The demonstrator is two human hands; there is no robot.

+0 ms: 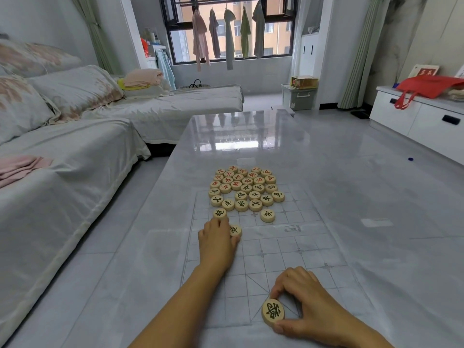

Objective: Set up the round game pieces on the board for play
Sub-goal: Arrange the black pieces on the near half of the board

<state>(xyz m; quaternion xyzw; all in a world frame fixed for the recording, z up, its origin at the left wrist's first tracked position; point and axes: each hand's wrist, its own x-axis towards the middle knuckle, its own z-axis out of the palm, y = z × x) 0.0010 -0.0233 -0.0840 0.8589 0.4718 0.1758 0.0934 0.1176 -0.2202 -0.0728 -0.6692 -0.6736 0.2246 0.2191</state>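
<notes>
A clear plastic board [283,249] with a printed grid lies flat on the glossy grey table [351,187]. Several round wooden pieces [246,189], marked in red or black, are bunched at the board's far end. One black-marked piece [267,215] sits apart to the right of them. My left hand [218,241] reaches forward, its fingers on a black piece [235,230], just below another black piece [220,213]. My right hand [305,303] pinches a large black-marked piece [273,310] on the board's near edge.
A sofa [62,172] with grey covers and pillows runs along the left of the table. A white cabinet [421,121] with a red bag stands at the right. A small blue object [410,159] lies on the floor.
</notes>
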